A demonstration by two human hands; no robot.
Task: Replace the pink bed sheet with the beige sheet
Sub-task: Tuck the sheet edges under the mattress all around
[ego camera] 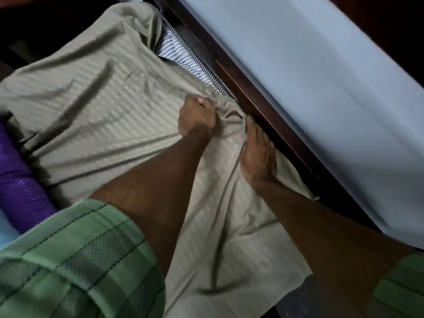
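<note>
Beside the dark bed frame (263, 97), left hand (197, 119) grips the wrinkled, faintly striped beige sheet (96, 92); right hand (258, 154) fingers press flat.

- I see a dark wooden bed frame rail (252, 97) running diagonally from the top centre down to the right edge of my view, its polished edge catching a thin line of light.
- Beyond the rail, a pale blue wall (309, 76) fills the upper right, lit softly and unevenly, dimmer toward the far corner.
- A striped mattress (181, 53), white with dark lines, shows in a narrow strip against the rail.
- At the left edge I see a purple textured roll (20, 189).
- The top left corner is too dark for me to read.
</note>
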